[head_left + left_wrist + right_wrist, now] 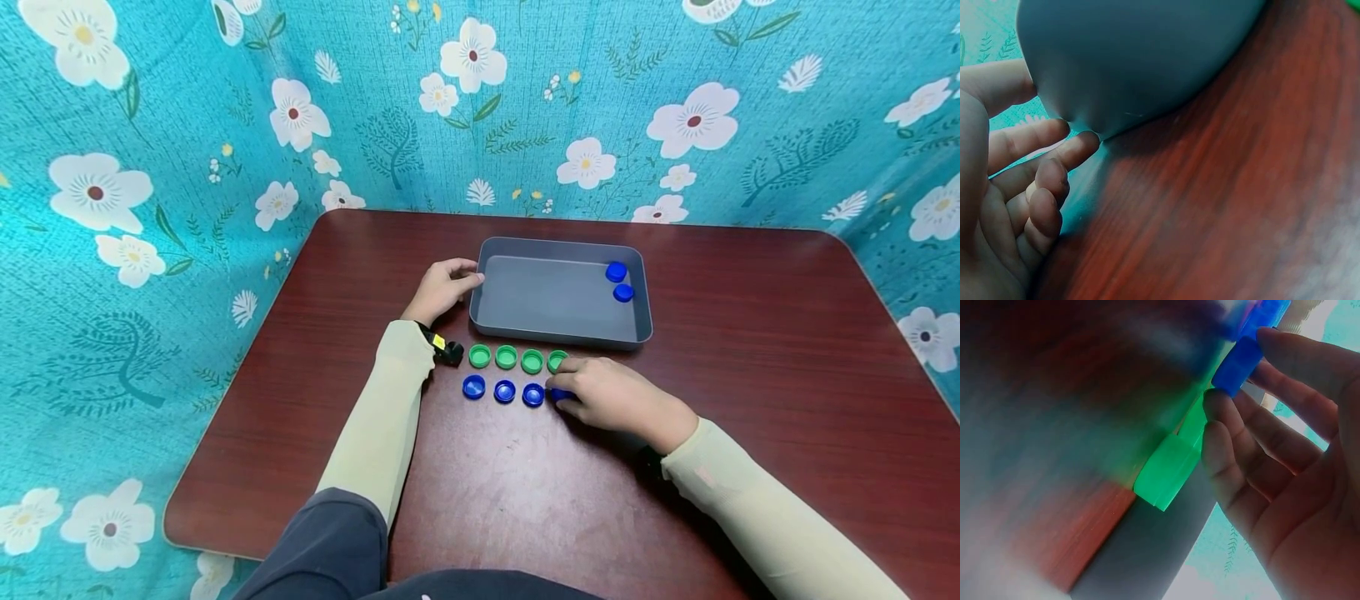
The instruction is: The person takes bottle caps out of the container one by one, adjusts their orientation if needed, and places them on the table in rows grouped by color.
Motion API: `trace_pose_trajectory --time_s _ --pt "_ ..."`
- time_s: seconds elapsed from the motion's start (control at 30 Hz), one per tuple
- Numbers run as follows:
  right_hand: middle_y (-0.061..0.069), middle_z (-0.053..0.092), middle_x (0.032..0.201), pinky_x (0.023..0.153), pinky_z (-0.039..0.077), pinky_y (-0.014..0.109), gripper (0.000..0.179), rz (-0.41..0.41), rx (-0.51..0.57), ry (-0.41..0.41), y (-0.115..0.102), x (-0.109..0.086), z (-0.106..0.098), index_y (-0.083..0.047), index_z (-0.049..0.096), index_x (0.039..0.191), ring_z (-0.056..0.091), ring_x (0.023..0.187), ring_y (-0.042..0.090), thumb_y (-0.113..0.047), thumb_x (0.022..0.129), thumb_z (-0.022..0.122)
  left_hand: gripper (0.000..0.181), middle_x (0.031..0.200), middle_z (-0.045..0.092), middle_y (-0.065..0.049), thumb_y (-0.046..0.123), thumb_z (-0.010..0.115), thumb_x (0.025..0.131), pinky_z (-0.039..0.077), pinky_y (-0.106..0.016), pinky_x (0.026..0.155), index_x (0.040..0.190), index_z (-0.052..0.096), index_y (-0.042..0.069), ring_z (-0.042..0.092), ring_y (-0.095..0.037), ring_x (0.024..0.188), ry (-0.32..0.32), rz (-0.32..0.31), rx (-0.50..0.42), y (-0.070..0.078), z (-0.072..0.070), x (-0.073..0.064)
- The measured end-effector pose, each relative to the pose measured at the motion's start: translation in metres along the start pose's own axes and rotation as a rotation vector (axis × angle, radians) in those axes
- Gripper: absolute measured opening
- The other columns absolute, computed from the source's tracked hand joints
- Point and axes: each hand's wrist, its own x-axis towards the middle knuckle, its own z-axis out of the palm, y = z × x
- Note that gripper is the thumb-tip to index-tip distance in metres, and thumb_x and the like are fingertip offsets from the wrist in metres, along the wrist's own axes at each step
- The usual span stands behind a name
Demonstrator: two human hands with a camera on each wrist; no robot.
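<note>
My left hand (438, 292) holds the left end of a grey rectangular tray (558, 337); its thumb is at the rim and fingertips touch the outer wall (1147, 69). Below the tray, my right hand (611, 396) pinches a blue bottle cap (1238, 365) between thumb and fingers, at the right end of a row of three blue bottle caps (504, 392). Above that row runs a row of several green bottle caps (506, 357), open side up. The rightmost green cap (557, 360) is partly covered by the right hand.
Two blue bottle caps (617, 272) lie inside the tray near its right wall. Everything stands on a dark red wooden table (480, 500). A teal floral curtain (480, 108) hangs behind and to the sides of the table.
</note>
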Motion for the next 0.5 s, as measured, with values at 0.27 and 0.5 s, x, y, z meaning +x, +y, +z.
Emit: trace_pose_trajectory --time_s 0.27,0.5 --pt "-0.003 0.059 0.086 0.066 0.051 0.034 0.020 0.020 0.010 -0.031 -0.0028 0.0007 -0.0015 -0.010 0.073 0.099 0.058 0.076 0.012 -0.013 0.080 0.078 0.044 0.100 0.065 0.002 0.043 0.070 0.089 0.053 -0.037 0.067 0.123 0.066 0.015 0.059 -0.023 0.071 -0.001 0.001 -0.004 -0.0014 0.0002 0.0007" --pt "-0.004 0.058 0.084 0.067 0.051 0.036 0.019 0.012 0.001 -0.031 -0.0033 0.0010 -0.0008 -0.010 0.072 0.098 0.058 0.075 0.012 -0.013 0.080 0.078 0.045 0.102 0.065 0.001 0.043 0.070 0.088 0.053 -0.037 0.066 0.123 0.066 0.015 0.059 -0.024 0.071 0.000 0.009 -0.016 -0.0030 -0.0001 0.0014"
